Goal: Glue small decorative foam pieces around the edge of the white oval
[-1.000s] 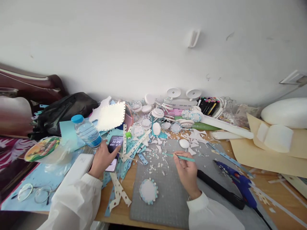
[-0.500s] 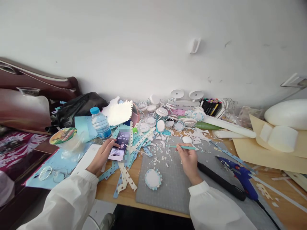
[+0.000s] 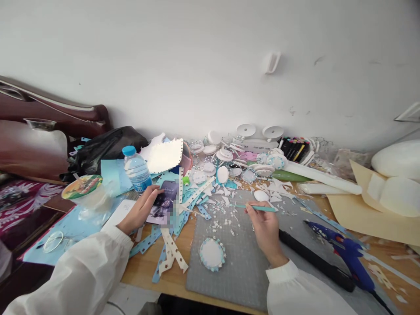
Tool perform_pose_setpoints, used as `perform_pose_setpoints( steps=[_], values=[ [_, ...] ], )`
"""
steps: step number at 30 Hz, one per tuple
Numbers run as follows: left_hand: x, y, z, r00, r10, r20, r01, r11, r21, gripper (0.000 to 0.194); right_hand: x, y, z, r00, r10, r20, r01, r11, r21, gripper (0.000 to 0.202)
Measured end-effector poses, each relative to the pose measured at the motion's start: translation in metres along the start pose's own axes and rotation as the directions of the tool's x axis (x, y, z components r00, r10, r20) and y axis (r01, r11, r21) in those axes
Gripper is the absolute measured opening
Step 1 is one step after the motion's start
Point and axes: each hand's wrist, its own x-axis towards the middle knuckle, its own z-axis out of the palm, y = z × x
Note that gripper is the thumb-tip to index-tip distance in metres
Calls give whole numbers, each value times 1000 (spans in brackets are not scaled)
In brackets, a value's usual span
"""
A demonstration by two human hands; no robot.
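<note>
My left hand (image 3: pixel 142 209) rests beside a smartphone (image 3: pixel 162 205), fingers stretched out with the tips on its lit purple screen. The phone lies on cut blue and cream paper strips (image 3: pixel 173 253) with punched star holes. In my right hand (image 3: pixel 265 227), a slim teal pen-like tool (image 3: pixel 261 208) is pinched between thumb and fingers, its thin tip pointing left over the grey cutting mat (image 3: pixel 236 280). Nearer me on the mat lies a white disc (image 3: pixel 212 254) edged with small blue and white stars. Beyond the right hand is a white oval piece (image 3: pixel 261 195).
A water bottle (image 3: pixel 137 170) and a lidded cup (image 3: pixel 83 192) stand at left. A black rod (image 3: pixel 316 260) and a blue glue gun (image 3: pixel 341 245) lie at right. White discs, paper scraps and markers (image 3: pixel 295 148) crowd the back near the wall.
The phone's screen has changed to a dimmer purple picture. The whole view has shifted slightly. Both hands keep nearly the same places, the right still pinching the teal tool.
</note>
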Motion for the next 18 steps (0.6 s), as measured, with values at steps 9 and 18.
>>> perform_pose_setpoints(
  steps=[9, 18],
  values=[
    [4, -10, -13, 982, 184, -52, -179, 980, 88, 39, -2, -2, 8, 996, 49, 77, -49, 999, -9, 21],
    [2, -8, -12, 979, 179, 93, -192, 969, 158, 33, 2, 11, 5, 984, 78, 162, -74, 997, -30, 19]
  ],
)
